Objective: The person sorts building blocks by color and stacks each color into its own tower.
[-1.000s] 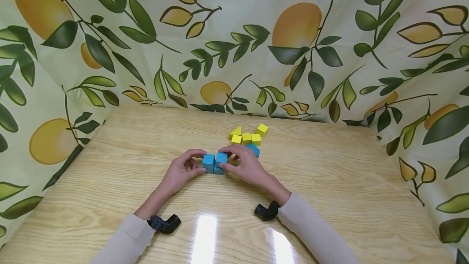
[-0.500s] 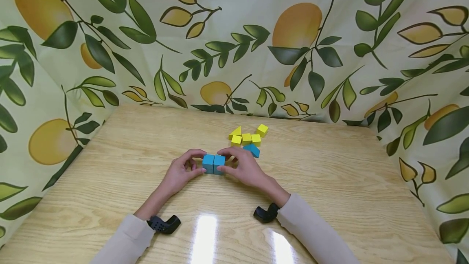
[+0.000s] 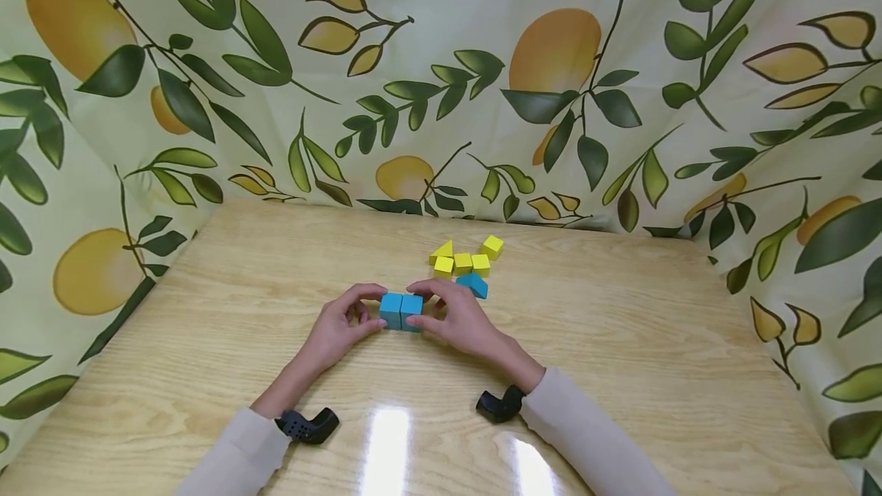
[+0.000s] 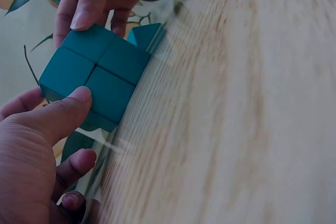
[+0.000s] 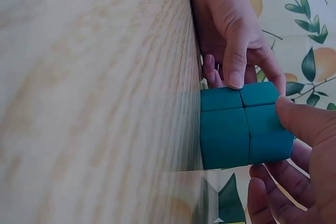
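Blue cubes (image 3: pixel 401 312) stand on the wooden table in two columns side by side, each two cubes high, with faces flush. From the left, my left hand (image 3: pixel 341 321) pinches the left column between thumb and index finger; its thumb (image 4: pixel 73 111) lies near the seam between upper and lower cubes. My right hand (image 3: pixel 463 316) pinches the upper right cube (image 5: pixel 268 121), its thumb on the near face and its fingers behind. Just beyond the right hand lies a blue wedge-like block (image 3: pixel 472 286), partly hidden by that hand.
Behind the blue wedge lie several yellow cubes (image 3: pixel 462 263), one set apart at the right (image 3: pixel 492 247), and a yellow triangular block (image 3: pixel 442 253). A patterned cloth (image 3: pixel 441 121) hangs along the table's back and sides. Each wrist wears a black device (image 3: pixel 308 427).
My right hand has brought the upper right cube left and down, closing the gap; it now sits level against the left column. The left hand stays in place. The view has tilted slightly.
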`<state>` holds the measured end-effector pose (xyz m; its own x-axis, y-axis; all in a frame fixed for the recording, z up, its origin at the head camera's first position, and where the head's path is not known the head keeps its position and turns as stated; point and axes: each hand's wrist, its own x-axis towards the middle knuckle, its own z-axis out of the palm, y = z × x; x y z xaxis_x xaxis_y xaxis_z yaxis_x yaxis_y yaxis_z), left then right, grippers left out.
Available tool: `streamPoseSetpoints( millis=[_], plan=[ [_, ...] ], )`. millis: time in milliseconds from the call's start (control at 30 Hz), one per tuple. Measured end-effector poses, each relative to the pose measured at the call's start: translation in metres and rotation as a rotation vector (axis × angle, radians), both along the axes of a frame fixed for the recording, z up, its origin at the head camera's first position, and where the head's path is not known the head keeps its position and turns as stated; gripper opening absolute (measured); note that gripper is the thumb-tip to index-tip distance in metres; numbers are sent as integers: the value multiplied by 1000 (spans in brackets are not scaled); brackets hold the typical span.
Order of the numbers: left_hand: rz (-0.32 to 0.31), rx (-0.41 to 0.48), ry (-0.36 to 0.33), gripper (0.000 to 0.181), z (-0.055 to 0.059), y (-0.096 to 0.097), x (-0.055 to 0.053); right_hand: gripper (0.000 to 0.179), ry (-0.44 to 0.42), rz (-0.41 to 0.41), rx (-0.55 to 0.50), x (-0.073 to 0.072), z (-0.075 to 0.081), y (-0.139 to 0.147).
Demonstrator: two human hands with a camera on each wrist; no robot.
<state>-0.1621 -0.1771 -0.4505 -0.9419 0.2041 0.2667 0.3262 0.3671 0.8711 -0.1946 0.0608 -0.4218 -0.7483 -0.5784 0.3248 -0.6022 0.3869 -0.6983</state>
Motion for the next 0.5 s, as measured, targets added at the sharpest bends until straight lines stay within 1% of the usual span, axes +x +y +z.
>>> streamPoseSetpoints(
  millis=[167, 400, 500],
  plan=[
    [2, -4, 0, 45, 2, 0, 0, 46, -7, 7, -6, 0, 0, 1],
    [4, -1, -13, 43, 31, 9, 14, 39, -22, -9, -45, -2, 1, 4],
    [-3, -2, -8, 43, 33, 9, 14, 36, -37, -37, -83, -5, 4, 7]
  ],
)
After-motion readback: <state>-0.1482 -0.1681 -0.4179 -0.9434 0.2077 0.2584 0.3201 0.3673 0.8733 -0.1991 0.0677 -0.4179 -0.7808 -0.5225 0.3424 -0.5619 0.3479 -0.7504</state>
